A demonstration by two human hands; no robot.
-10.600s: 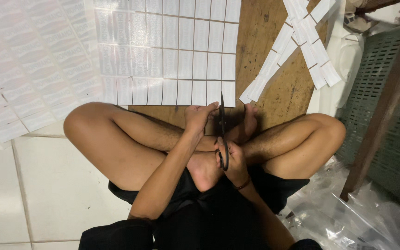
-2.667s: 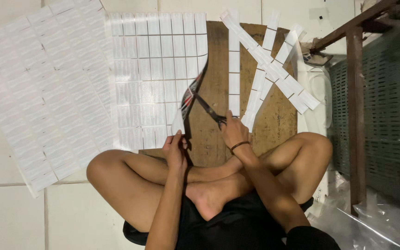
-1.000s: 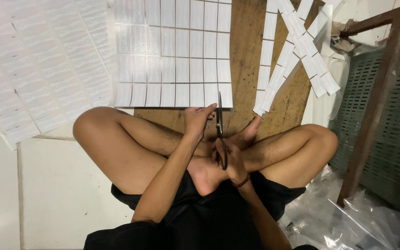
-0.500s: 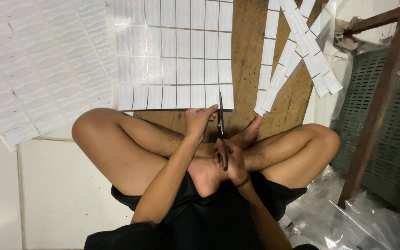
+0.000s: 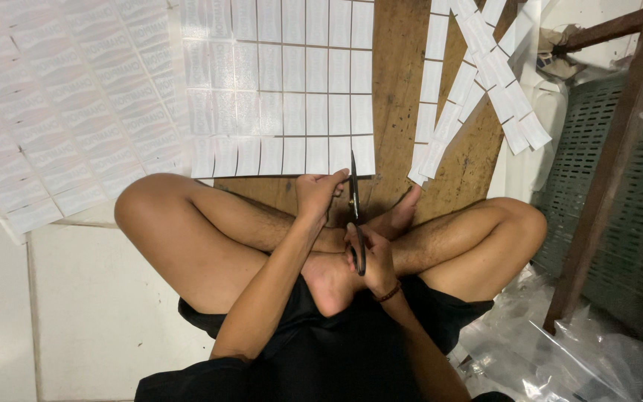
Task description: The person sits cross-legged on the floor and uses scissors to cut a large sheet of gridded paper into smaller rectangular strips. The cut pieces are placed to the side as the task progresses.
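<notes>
Label sheet [image 5: 277, 82] lies flat on the wooden board [image 5: 396, 89], just beyond both grips | scissors [image 5: 354, 208] held upright, long axis running away from the sitter, tips on the sheet's near edge | right hand [image 5: 370, 257] closed on the handles | left hand [image 5: 314, 195] pinching the sheet's edge | judged: starting a strip cut; next, drive the blades straight along the column line.

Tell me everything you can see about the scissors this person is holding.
The scissors are dark, with long slim blades and black loop handles. They point away from the person, nearly straight up the picture, blades almost closed. The right hand grips the handles above the crossed legs. The blade tips meet the near edge of the white sheet of labels, by its right corner, over the wooden board. The left hand pinches that sheet edge just beside the blades.
</notes>
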